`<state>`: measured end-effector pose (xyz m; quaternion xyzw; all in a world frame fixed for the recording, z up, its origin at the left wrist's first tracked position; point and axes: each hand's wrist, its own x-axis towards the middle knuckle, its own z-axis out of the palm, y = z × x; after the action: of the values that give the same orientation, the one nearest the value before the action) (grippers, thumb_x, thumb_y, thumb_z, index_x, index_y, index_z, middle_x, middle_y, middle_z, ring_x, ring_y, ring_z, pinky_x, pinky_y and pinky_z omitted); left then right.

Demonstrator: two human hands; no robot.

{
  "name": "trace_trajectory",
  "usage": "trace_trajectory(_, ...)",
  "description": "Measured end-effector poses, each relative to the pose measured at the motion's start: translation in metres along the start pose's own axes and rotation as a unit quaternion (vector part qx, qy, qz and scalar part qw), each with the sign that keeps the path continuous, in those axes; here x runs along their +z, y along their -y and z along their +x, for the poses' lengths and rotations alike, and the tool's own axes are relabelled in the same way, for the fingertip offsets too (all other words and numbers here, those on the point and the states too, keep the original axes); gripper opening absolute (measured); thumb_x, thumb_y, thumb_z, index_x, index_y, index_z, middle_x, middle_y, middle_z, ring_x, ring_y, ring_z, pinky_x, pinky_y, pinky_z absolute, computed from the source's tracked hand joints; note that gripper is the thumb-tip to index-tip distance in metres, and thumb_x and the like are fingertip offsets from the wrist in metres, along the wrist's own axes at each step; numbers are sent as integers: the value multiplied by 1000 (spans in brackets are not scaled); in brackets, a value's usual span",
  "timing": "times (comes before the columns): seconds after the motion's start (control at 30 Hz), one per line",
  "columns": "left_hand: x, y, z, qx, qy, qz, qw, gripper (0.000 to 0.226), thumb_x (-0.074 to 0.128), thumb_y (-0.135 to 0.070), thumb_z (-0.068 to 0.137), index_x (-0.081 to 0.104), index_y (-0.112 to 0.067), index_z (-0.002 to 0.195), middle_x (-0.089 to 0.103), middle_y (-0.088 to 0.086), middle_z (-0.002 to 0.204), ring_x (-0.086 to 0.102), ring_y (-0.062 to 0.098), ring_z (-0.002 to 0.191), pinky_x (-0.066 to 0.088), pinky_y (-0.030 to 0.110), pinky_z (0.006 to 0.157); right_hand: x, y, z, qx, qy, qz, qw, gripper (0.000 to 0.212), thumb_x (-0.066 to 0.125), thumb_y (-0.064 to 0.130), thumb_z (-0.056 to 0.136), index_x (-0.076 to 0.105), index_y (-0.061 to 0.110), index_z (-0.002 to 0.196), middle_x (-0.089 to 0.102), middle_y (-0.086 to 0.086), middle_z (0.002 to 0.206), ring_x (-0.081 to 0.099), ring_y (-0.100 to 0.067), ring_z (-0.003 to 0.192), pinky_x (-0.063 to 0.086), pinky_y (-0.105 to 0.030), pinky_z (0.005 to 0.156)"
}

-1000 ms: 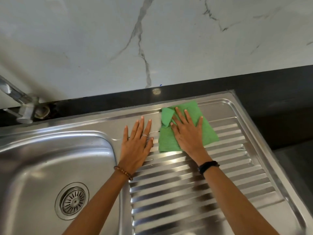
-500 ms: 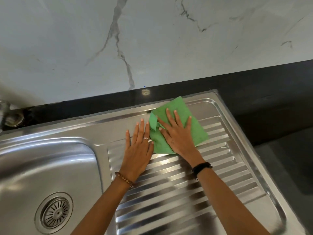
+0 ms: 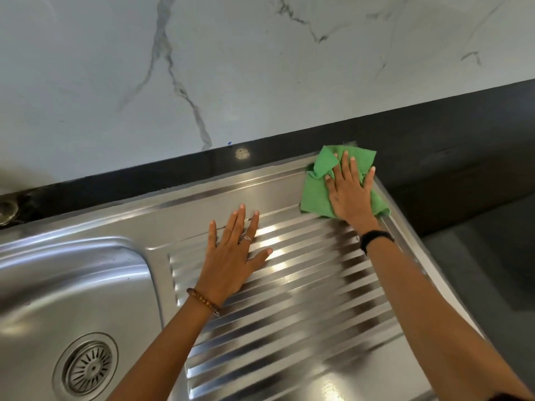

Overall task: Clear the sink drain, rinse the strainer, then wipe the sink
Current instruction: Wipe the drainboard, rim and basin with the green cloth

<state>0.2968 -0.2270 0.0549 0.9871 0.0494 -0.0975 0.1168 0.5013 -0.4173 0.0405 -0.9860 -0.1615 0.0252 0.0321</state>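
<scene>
A stainless steel sink (image 3: 86, 273) has a basin at the left and a ribbed drainboard (image 3: 289, 299) at the right. The round metal strainer (image 3: 86, 364) sits in the drain at the lower left. My right hand (image 3: 350, 192) presses flat on a green cloth (image 3: 315, 195) at the drainboard's far right corner, fingers spread over it. My left hand (image 3: 231, 256) lies flat and empty on the drainboard's left part, fingers apart, a ring on one finger.
A white marble-look wall (image 3: 231, 68) rises behind the sink. A black countertop strip (image 3: 434, 140) runs along the back and right. The tap base (image 3: 7, 211) shows at the far left edge. Darker floor lies past the counter's right edge.
My right hand has slid the green cloth from the drainboard's upper middle to its far right corner. My left hand stayed flat in place. The view shifted right.
</scene>
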Motion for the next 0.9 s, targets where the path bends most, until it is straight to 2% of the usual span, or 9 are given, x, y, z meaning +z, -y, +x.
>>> trace_trajectory(0.07,-1,-1,0,2,-1,1,1000,87,-32,-73,57,-30,-30,133,-29,2,150,-19,20,142,-11,48,117,0,-6,-36,28,0,1,1000,53,13,36,100,28,13,145,10,-9,159,3,-23,148,-10,-55,113)
trace_trajectory(0.2,0,-1,1,3,-1,-10,1000,90,-36,-74,53,-31,-31,132,-34,-2,144,-20,19,142,-13,47,116,1,-17,-106,51,-24,16,998,73,-1,46,89,32,10,144,16,-10,158,10,-23,147,-11,-46,113)
trace_trajectory(0.27,1,-1,1,3,-2,-7,1000,89,-36,-74,53,-32,-31,131,-35,-1,144,-21,20,142,-13,47,116,0,-21,-101,48,-18,6,999,75,-3,47,88,33,11,143,18,-11,157,12,-24,147,-9,-46,113)
trace_trajectory(0.43,4,0,2,5,-4,-5,1000,89,-34,-75,56,-29,-31,133,-32,-1,146,-19,20,142,-13,47,116,4,-24,-36,11,-3,-27,1000,57,10,42,98,9,19,150,9,-7,160,3,-22,148,-5,-53,115)
trace_trajectory(0.57,1,1,2,2,9,3,1000,93,-36,-75,53,-29,-30,134,-26,2,152,-17,20,143,-11,47,116,2,-14,-7,-9,2,-39,999,54,14,38,100,6,19,150,5,-7,160,0,-22,148,-7,-53,115)
trace_trajectory(0.67,-5,-1,0,-6,19,-8,1000,100,-37,-76,47,-28,-27,134,-27,5,152,-19,23,143,-16,45,113,4,-19,-30,-10,5,-13,1000,55,11,40,100,5,19,150,7,-7,160,3,-22,148,-7,-53,115)
trace_trajectory(0.77,-5,-1,-22,-31,26,-111,993,108,-31,-83,46,-25,-27,137,-39,0,143,-27,21,139,-23,42,109,11,-24,-84,-4,-10,4,1000,64,2,48,93,11,20,150,16,-8,158,11,-24,147,-5,-50,115)
trace_trajectory(0.9,5,2,-74,-67,33,-121,990,100,-28,-82,51,-30,-28,135,-46,0,140,-36,20,135,-25,45,110,7,-23,-91,30,-3,13,999,64,6,50,93,13,20,150,18,-9,157,13,-24,146,-4,-52,115)
